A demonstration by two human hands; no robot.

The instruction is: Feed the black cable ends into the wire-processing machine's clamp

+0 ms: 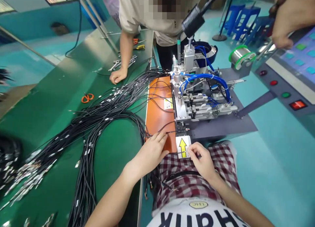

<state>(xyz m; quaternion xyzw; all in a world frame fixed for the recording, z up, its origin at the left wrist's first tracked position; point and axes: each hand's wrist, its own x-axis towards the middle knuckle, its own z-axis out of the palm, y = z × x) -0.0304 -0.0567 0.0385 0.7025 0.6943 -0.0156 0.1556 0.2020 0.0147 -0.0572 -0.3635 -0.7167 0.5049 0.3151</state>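
Note:
My left hand point(151, 151) lies palm down on the orange plate point(159, 113), fingers stretched out. Its fingertips are close to a thin black cable point(171, 132) that runs to the machine's front edge. Beside the white label with the yellow arrow point(182, 145), my right hand point(202, 159) has thumb and forefinger pinched on a thin black cable end point(181, 152), which crosses the label. The rest of that cable, beneath my left hand, is hidden. Rows of silver clamps and blue hoses make up the bench machine point(189, 89).
Bundles of black cables point(98, 118) spread over the green table point(118, 161), near orange-handled scissors point(87, 98). Across the table, a person leans a hand point(118, 76) on it. Another person's hand point(283, 33) is at the control panel point(283, 85). A solder wire spool point(241, 57) stands behind.

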